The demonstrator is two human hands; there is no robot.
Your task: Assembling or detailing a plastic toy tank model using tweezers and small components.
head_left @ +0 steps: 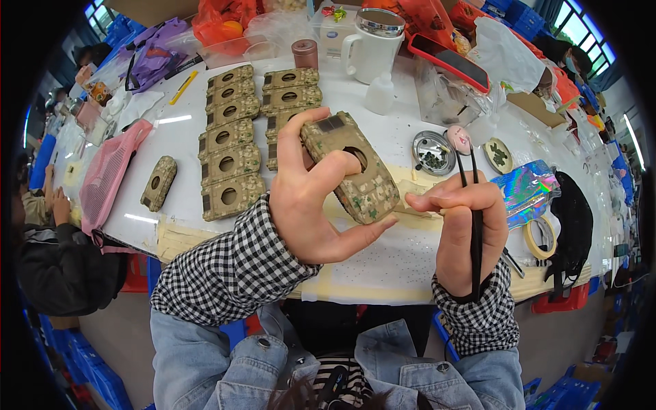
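Tilted in the air above the table is a camouflage-patterned toy vehicle body (372,191) with a round hole in its top. My left hand (307,205) grips it, one bent finger lying at the hole and the thumb along its near end. Just right of it, my right hand (468,225) is closed around black tweezers (476,239), their tips pointing away from me. A small pale sliver shows near the right thumb and fingertip; I cannot tell if it is held. Beyond the tweezers lie a round dish (452,158) of small dark green pieces and a pink egg-shaped object (459,139).
Several matching vehicle bodies (244,166) stand in two columns, with one more (164,169) apart at left. On the right are a lid of green pieces (499,156), shiny pouch (523,191) and tape roll (530,240). A mug (376,55) and phone (447,60) stand behind.
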